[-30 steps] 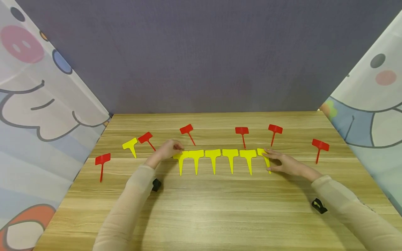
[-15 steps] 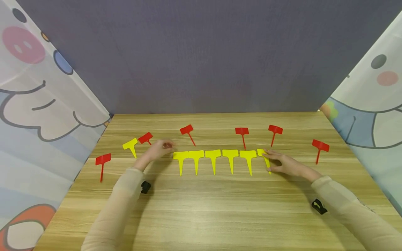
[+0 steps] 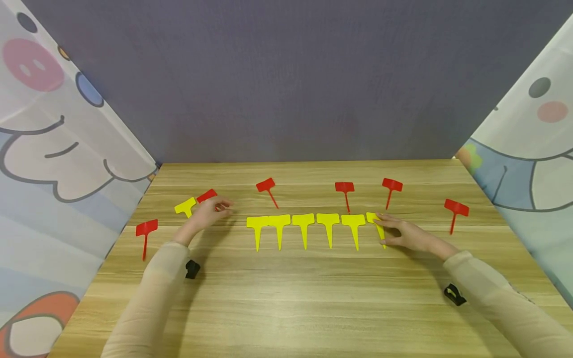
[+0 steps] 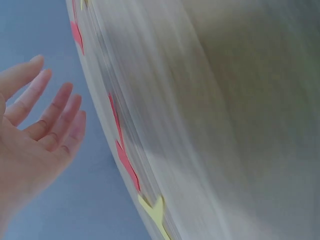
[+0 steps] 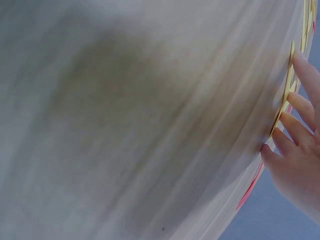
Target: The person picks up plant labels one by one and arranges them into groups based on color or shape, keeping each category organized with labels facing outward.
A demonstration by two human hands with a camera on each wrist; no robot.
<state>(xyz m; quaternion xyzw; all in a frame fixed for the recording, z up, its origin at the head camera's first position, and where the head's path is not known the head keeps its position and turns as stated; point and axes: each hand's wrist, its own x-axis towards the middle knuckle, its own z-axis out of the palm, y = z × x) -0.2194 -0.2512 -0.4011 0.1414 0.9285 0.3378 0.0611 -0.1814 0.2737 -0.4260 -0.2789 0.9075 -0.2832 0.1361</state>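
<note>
Several yellow T-shaped plant labels [image 3: 304,219] lie side by side in a row across the middle of the table, stems toward me. On the label at the row's right end [image 3: 371,217], the fingers of my right hand [image 3: 406,235] rest, covering part of its head, with the thumb by its stem. My left hand [image 3: 205,214] is off the row's left end, over the table, fingers loosely extended and holding nothing. It partly hides a red T-shaped plant label [image 3: 207,195] and the stem of a separate yellow label [image 3: 184,205]. The left wrist view shows the left palm and spread fingers bare.
Other red labels lie scattered: one at far left [image 3: 145,227], one behind the row [image 3: 266,185], two farther right behind it [image 3: 344,187], and one at far right [image 3: 457,206]. Black objects [image 3: 192,269] sit beside each forearm. A grey panel [image 3: 304,89] stands behind the table.
My left hand has moved away to the left from the leftmost yellow label in the row, its fingers loosening. The right hand has stayed on the right-end label.
</note>
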